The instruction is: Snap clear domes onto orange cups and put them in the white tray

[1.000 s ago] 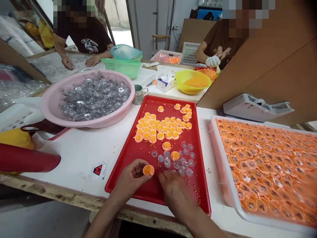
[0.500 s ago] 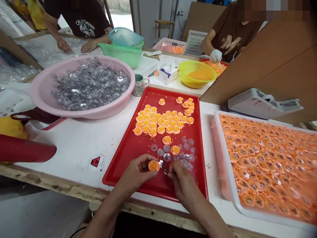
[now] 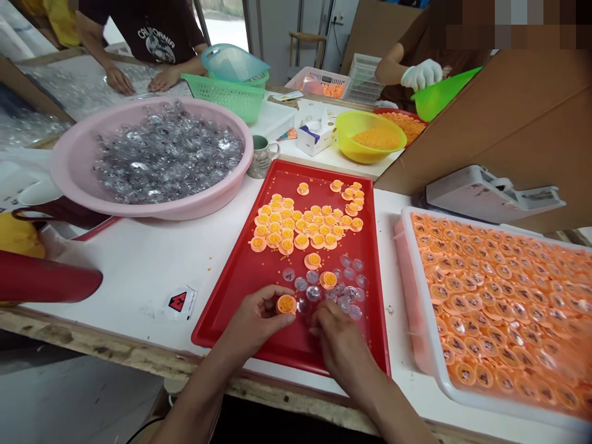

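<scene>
My left hand (image 3: 256, 317) pinches a small orange cup (image 3: 286, 303) filled with orange beads, held just above the red tray (image 3: 259, 277). My right hand (image 3: 340, 336) lies palm down on the tray with curled fingertips touching a cluster of clear plastic lids (image 3: 345, 290); whether it grips one is hidden. Several filled orange cups (image 3: 305, 225) sit grouped in the tray's far half, and two more stand among the lids.
A pink basin (image 3: 83, 191) of clear lids stands at left. A white tray (image 3: 419, 296) of capped orange cups is at right. Behind are a mug (image 3: 261, 157), a yellow bowl (image 3: 345, 139), green baskets, and two other people. A red object (image 3: 46, 283) lies at far left.
My left hand with the cup has shifted slightly toward the lids. My right hand moved forward onto the lid cluster. The gloved person at the back raised a green scoop.
</scene>
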Action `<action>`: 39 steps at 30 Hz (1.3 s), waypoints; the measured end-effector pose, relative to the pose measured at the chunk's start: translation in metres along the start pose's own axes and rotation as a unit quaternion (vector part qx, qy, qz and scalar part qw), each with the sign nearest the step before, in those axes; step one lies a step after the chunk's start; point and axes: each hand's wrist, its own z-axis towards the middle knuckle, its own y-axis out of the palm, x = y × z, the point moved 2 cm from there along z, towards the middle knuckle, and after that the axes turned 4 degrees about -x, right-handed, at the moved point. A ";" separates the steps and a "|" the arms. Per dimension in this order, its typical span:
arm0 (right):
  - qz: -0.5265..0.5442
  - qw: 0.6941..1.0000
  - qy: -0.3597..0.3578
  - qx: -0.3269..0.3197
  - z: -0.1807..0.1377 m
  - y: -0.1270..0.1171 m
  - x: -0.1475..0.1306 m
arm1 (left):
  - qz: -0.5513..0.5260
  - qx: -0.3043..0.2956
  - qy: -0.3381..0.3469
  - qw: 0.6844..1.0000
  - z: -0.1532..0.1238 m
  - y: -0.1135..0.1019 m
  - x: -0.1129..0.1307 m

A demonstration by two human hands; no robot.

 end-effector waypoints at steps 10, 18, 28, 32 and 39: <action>0.594 0.788 0.155 0.047 -0.009 -0.019 -0.001 | -0.070 -0.083 -0.031 0.994 0.004 0.022 0.002; 0.628 0.765 0.135 0.050 -0.013 -0.023 0.003 | -0.096 -0.090 -0.044 0.990 0.006 0.036 0.005; 0.637 0.757 0.137 0.046 -0.021 -0.021 0.007 | -0.084 -0.124 -0.015 0.989 0.005 0.048 0.018; 0.590 0.790 0.150 0.065 -0.020 -0.024 0.010 | -0.080 -0.116 -0.022 0.990 0.006 0.049 0.014; 0.495 0.850 0.166 0.062 -0.018 -0.044 0.011 | -0.062 -0.111 -0.020 0.992 0.000 0.049 0.009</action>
